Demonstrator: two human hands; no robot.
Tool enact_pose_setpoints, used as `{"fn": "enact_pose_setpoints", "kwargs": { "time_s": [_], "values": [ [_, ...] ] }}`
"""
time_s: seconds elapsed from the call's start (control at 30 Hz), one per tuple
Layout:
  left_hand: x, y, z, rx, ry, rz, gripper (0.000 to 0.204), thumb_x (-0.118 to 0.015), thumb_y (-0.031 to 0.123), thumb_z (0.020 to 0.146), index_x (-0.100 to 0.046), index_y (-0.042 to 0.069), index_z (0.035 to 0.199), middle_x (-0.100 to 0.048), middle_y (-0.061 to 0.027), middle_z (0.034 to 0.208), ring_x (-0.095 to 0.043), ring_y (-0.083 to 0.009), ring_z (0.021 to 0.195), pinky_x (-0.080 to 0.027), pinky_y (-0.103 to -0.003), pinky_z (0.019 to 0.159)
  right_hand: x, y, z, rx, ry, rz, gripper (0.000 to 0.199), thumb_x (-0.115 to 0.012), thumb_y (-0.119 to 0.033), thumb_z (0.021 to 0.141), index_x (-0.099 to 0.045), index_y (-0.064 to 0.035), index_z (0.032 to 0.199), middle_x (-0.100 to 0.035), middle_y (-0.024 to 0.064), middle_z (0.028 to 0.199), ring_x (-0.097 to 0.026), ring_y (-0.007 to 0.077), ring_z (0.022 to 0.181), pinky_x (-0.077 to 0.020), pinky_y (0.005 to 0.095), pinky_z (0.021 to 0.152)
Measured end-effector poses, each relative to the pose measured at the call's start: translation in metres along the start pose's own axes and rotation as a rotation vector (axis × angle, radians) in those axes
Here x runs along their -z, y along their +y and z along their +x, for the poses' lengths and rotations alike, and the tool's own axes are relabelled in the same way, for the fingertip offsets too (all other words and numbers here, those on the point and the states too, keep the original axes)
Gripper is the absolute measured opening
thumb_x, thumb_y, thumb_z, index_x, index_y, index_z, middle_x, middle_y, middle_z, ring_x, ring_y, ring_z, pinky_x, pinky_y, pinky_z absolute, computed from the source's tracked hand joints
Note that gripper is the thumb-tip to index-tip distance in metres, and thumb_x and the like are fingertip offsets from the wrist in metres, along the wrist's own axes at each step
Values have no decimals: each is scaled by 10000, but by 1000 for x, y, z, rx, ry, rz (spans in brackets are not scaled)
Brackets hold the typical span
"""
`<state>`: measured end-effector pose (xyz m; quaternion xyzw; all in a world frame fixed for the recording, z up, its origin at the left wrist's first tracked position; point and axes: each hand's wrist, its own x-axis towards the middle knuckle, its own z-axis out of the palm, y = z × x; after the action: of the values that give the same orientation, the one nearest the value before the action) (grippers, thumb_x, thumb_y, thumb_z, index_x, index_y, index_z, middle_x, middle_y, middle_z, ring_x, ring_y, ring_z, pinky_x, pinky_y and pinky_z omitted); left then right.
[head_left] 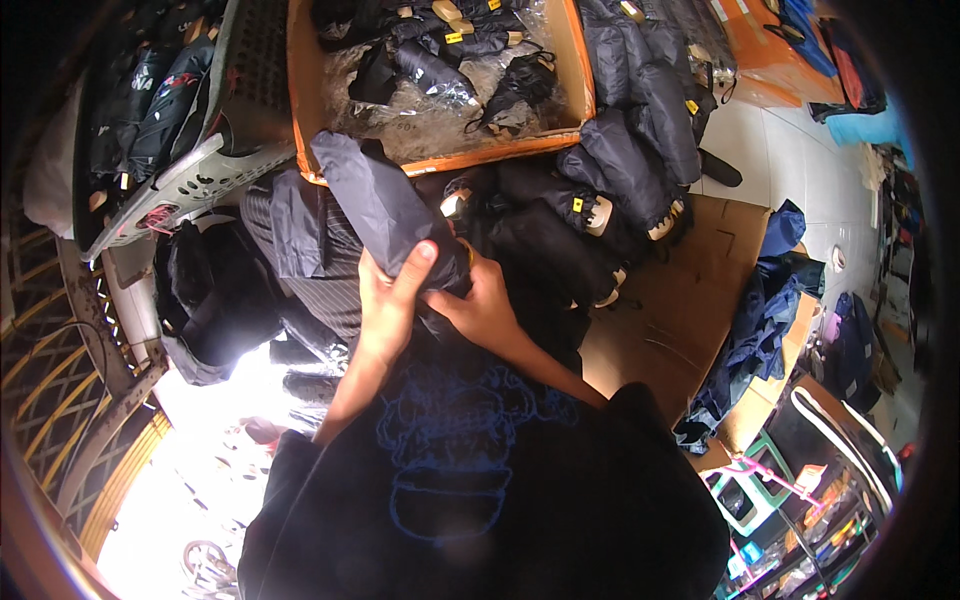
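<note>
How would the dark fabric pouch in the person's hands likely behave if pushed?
The dark fabric pouch probably dents, as creases show along it. It is likely fairly stiff lengthwise, since it juts straight out past the left hand. Its smooth, faintly shiny cloth may be slightly slippery.

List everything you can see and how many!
Pouch: one, black, centre.
Box: one, brown with orange edges, top middle.
Bundles: many, black, in and around the box.
Basket: one, grey, top left.
Cardboard: some pieces, brown, right.
Cloth: uncountable heap, dark blue, right.
Stool: one, green, lower right.
Other bits: too small to name.
Shirt: one, black with blue drawing, bottom middle.
Left hand: one, bare, gripping pouch.
Right hand: one, bare, gripping pouch's lower end.
</note>
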<state>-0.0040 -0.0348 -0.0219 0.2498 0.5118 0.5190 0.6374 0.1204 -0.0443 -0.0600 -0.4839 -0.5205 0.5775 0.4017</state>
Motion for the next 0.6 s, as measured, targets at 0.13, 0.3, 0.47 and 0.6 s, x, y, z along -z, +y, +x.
{"fn": "enact_pose_setpoints", "kwargs": {
  "time_s": [0.13,0.3,0.47,0.6],
  "values": [
    [-9,-3,-14,-102,4,32,395,-651,173,899,-511,-36,1204,-630,-129,1106,-598,-186,1023,-455,-308,920,-5,-1,-5,66,87,19,573,-746,-139,713,-523,28,1213,-672,162,987,-674,230,916,-512,325,799],
    [-6,0,2,16,-115,-42,508,-589,303,925,-453,-41,1274,-626,-162,1112,-595,-222,1047,-438,-352,957,-6,-5,-2,81,147,39,467,-740,-119,728,-545,22,1129,-671,152,953,-670,215,883,-510,336,770],
    [-4,-21,9,-894,147,334,455,-696,49,768,-486,4,1168,-450,-182,1182,-471,-249,1085,-399,-393,936,-1,-13,2,-9,166,53,429,-739,-131,757,-523,18,1096,-667,158,951,-667,222,898,-508,347,775],
    [8,0,-3,-787,64,811,208,-751,12,683,-714,52,884,-564,-91,899,-569,-215,828,-463,-314,752,1,-15,3,-43,142,24,414,-709,-108,791,-497,13,1125,-644,111,960,-613,164,905,-486,315,801]
  ]
}}
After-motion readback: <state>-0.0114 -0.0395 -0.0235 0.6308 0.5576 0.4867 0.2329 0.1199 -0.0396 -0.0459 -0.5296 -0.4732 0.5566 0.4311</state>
